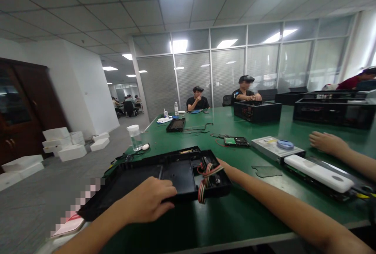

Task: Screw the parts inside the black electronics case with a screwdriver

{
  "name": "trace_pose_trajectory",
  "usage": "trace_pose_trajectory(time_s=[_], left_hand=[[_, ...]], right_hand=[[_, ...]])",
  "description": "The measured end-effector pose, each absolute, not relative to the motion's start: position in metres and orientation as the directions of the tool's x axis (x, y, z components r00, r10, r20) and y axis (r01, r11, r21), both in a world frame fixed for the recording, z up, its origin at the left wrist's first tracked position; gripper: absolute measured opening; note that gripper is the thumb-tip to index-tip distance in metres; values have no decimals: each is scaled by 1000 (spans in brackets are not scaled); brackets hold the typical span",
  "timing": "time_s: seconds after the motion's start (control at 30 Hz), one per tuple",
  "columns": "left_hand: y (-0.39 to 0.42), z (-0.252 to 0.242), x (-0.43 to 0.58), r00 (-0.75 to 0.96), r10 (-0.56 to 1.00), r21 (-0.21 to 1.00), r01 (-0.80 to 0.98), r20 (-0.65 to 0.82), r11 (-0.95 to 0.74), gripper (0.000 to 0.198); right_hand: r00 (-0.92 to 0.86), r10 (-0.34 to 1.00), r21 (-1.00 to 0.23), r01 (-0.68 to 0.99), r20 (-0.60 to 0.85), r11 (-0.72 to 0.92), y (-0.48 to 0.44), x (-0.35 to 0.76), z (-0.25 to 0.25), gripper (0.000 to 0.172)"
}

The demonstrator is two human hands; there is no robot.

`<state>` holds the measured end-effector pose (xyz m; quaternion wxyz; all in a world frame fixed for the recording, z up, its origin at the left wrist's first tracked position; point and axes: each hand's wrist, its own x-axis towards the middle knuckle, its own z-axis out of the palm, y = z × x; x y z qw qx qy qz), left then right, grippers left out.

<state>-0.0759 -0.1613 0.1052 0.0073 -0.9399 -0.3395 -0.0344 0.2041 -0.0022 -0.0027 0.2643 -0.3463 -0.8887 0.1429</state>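
Note:
A long, shallow black case [179,172] lies tilted near the table's front left. Striped ribbon cables [202,185] hang over its right end. My left hand [151,199] is at the case's near wall, fingers curled over the edge and thumb on the outer side. At the case's right end is my right hand [225,166]; its fingers are hidden behind the case wall. Right of my right arm lie a silver drive [270,148] with a blue roll [284,144] on it, a white elongated device [319,172] and a thin dark piece [267,172].
The green table [243,218] also holds a green circuit board [235,141], a lidded cup [135,138], a small black tray [176,125] and large black cases [257,112]. Another person's hand [327,142] rests at the right. Several people sit beyond; white foam blocks [72,150] lie on the left floor.

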Motion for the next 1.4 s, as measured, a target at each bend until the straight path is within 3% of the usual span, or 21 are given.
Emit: trace_pose_trajectory(time_s=[0.07,0.13,0.17,0.23,0.33,0.43,0.57,0.7,0.77,0.93,1.07,1.17,1.3,1.4], left_hand=[[-175,90,-72,766,641,-13,642,43,-767,11],[-181,73,-69,761,649,-30,649,19,-760,9],[-182,65,-68,756,654,-36,654,6,-756,8],[-179,51,-67,747,665,-43,663,-16,-747,9],[-165,41,-68,729,682,-36,681,-56,-731,13],[-150,43,-69,746,649,23,659,-149,-752,17],[-129,50,-69,756,640,32,649,-141,-760,29],[-86,47,-79,655,743,-69,755,139,-652,35],[-57,40,-88,612,765,-76,788,202,-611,37],[-10,24,-107,649,756,81,751,87,-655,24],[-6,22,-109,674,733,71,730,94,-680,30],[-12,20,-103,740,644,-61,664,193,-745,38],[-17,9,-92,865,420,-304,492,274,-816,13],[-16,2,-91,889,354,-395,449,292,-802,12]], right_hand=[[-693,638,-330,548,335,769,6,223,-7,39],[-734,593,-123,590,331,798,20,250,-13,44],[-711,618,-44,644,334,764,28,265,-16,44],[-624,700,-3,746,347,666,44,294,-21,36],[-477,799,-166,811,366,560,62,323,-28,24],[-365,863,-405,772,349,490,62,319,-31,35],[-445,847,-593,611,291,525,40,274,-30,45],[-551,728,-570,470,407,674,17,232,-26,39],[-595,667,-523,431,448,736,11,223,-23,35],[-595,679,-502,468,430,728,8,224,-23,33],[-598,675,-504,461,432,731,8,222,-26,33],[-588,684,-530,449,431,720,10,220,-30,31],[-558,712,-571,443,427,691,14,219,-35,31],[-550,723,-590,441,417,676,16,220,-37,32]])
